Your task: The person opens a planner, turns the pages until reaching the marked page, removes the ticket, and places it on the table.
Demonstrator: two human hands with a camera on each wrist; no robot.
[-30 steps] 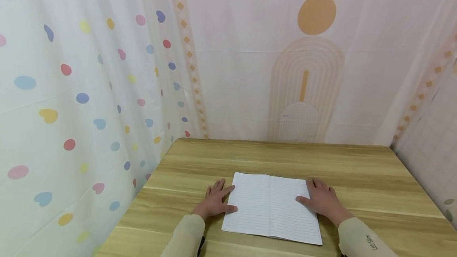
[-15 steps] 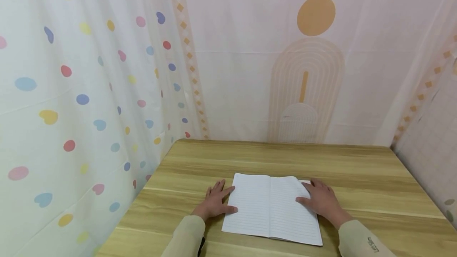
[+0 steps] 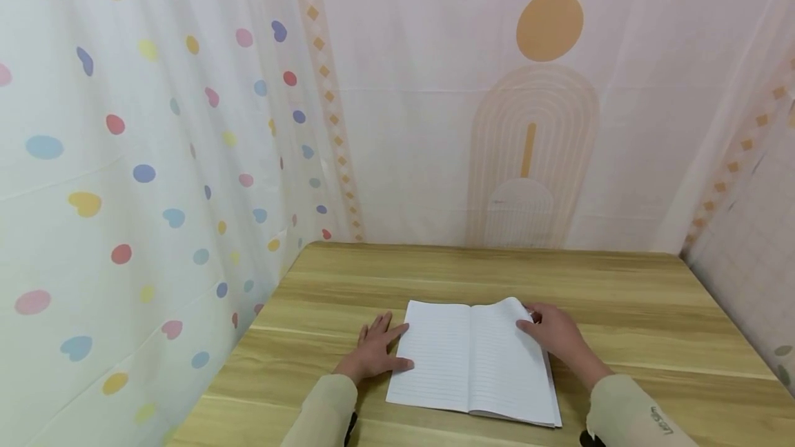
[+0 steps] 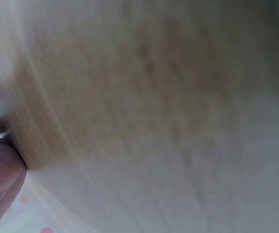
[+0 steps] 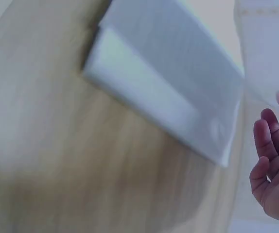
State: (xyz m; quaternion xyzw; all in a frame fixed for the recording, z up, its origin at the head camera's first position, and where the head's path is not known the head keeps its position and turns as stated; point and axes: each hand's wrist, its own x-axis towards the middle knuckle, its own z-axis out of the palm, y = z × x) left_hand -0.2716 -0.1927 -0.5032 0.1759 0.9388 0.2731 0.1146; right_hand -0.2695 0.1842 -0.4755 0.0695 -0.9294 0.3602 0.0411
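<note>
A lined notebook (image 3: 437, 357) lies spread on the wooden table. My left hand (image 3: 375, 352) rests flat at its left edge, with thumb and index fingertip on the page and the other fingers on the wood. At the upper right corner, my right hand (image 3: 557, 332) pinches a raised right-hand page (image 3: 506, 350) between thumb and curled fingers. From the right wrist view, that page bends up from the notebook (image 5: 173, 63) toward the right hand (image 5: 278, 165). Only part of the left hand (image 4: 1, 170) enters the left wrist view, which is blurred.
The wooden table (image 3: 497, 267) extends around the notebook on all sides. Behind it hangs a pale patterned curtain (image 3: 410, 123), and a dotted curtain (image 3: 143, 88) hangs along the left side.
The right-hand page has lifted at its upper right corner, first bulging, now held up. My right hand has gone from lying flat to pinching it. My left hand stays put.
</note>
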